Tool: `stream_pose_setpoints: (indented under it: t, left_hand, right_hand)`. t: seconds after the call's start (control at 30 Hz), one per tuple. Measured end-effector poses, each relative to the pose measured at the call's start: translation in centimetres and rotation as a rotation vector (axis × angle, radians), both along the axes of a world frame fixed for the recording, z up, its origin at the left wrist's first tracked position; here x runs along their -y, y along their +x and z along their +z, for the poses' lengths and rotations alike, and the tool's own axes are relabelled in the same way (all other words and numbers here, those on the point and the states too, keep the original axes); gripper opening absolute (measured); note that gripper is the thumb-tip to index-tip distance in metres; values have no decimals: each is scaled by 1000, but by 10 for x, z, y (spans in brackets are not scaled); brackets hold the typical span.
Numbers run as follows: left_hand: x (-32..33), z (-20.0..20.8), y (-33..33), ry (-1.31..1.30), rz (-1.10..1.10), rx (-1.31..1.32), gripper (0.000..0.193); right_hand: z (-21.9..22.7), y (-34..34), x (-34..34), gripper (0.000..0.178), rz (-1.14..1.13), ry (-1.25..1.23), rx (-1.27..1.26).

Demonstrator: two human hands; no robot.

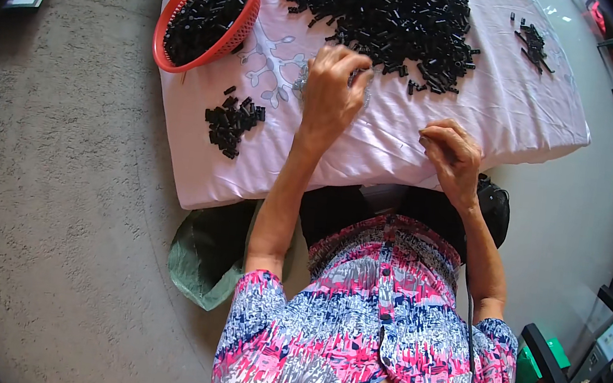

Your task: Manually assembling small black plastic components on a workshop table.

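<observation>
My left hand (332, 88) is over the table at the near edge of a big heap of small black tubes (387, 15). Its fingers are curled with thumb and forefinger close together; what they hold, if anything, I cannot make out. Partly under that hand lies a patch of small clear or silvery pieces (300, 85). My right hand (453, 154) is above the front part of the pink cloth (391, 144), to the right of my left hand. Its thumb and fingertips are pinched together, and anything between them is too small to tell.
A red plastic basket (247, 14) full of black tubes stands tilted at the table's left edge. Smaller piles of tubes lie at the left (231, 126) and far right (534, 47). A green sack (201, 255) hangs or stands below the table's front left corner.
</observation>
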State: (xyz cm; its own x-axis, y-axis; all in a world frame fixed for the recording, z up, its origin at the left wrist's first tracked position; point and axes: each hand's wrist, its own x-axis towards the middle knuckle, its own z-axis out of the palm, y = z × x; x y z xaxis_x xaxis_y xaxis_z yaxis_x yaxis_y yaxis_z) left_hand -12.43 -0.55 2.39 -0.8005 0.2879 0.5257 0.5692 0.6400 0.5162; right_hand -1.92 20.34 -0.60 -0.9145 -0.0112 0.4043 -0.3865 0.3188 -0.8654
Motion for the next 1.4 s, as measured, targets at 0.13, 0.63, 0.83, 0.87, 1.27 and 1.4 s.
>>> stream_pose_setpoints:
  t: [0.13,0.63,0.83,0.87,1.27,1.4]
  left_hand:
    - [-25,1,-31,-159,-26,-89,14]
    - [-6,14,0,144,-57,-134,23]
    - [24,-2,83,1022,-157,609,15]
    - [27,-6,92,1069,-159,666,18]
    - [28,-21,138,1189,-10,686,16]
    - [27,-24,140,1169,54,683,16]
  right_hand:
    - [2,2,0,13,-5,14,23]
    - [9,3,4,14,-4,-10,125]
    - [19,-8,8,12,49,91,104]
    - [23,-13,12,12,71,139,92]
    - [23,-43,59,14,236,278,72]
    - [21,-45,66,13,251,357,69]
